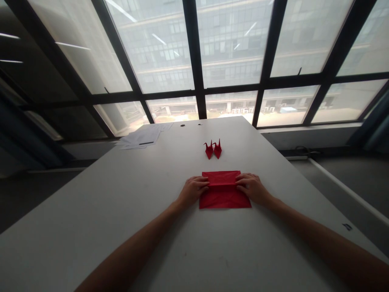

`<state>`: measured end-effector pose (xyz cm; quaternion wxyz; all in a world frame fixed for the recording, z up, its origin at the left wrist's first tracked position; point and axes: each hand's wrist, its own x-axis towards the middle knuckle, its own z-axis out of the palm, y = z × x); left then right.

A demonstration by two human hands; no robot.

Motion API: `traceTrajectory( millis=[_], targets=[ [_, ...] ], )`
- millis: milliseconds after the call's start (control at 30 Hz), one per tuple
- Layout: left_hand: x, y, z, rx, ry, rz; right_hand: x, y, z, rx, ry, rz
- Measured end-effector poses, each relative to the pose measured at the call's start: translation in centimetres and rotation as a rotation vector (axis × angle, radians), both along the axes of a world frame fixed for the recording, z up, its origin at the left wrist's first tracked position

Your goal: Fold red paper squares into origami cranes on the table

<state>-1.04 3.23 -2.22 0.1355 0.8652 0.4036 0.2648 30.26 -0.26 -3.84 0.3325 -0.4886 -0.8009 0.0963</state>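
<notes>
Paper sheet (225,199), red, one: is lying on the white table (136,198) between the two hands, a fold running across it from left to right, light wrinkles showing on the near part. Left hand (193,190), bare: is resting at the sheet's left edge, its bent fingers and thumb grasping the paper at the left end of the fold. Right hand (251,188), bare: is matching it at the right edge, fingers and thumb grasping the paper at the fold's right end. Folded cranes, red, two: the left crane (208,151) and the right crane (217,150) are standing side by side just beyond the sheet, well apart from both hands. Loose white papers (136,136), several: are lying spread at the table's far left, a slim dark object (146,142) resting on them. Small dark item (347,227), too small to identify: is lying near the table's right edge. Window (231,48), dark-framed, many panes: is filling the far side, a building showing through it. Blue curtains: are hanging at far left (24,134) and far right.
</notes>
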Motion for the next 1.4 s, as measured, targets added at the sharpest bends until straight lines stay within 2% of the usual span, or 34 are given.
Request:
traceTrajectory(
  millis=[133, 333, 467, 667, 867, 967, 1133, 1400],
  targets=[
    [0.0, 0.0, -0.3, 0.003, -0.061, -0.014, -0.1, -0.2, 0.3, 0.018, 0.026, 0.017],
    [0.1, -0.2, 0.1, 0.118, -0.156, 0.192, -0.5, -0.5, 0.6, 0.027, -0.013, -0.004],
    [0.1, -0.5, 0.5, 0.163, -0.135, 0.236, -0.6, -0.6, 0.8, 0.033, -0.037, -0.039],
    [0.9, -2.2, 1.3, 0.107, 0.075, 0.166, -0.7, -0.9, 1.3, 0.022, -0.074, -0.081],
    [1.1, -1.9, 0.3, 0.016, 0.201, 0.072, -0.5, -0.5, 0.8, 0.064, -0.066, -0.044],
    [1.0, -1.8, 0.2, -0.031, 0.218, 0.042, -0.5, -0.5, 0.7, 0.025, -0.126, -0.017],
    [1.1, -2.2, 0.9, 0.021, 0.148, 0.085, -0.6, -1.0, 1.2, 0.015, -0.109, -0.026],
    [0.9, -1.7, 0.7, -0.106, 0.287, -0.095, -0.5, -0.7, 0.9, -0.015, -0.125, 0.006]
  ],
)
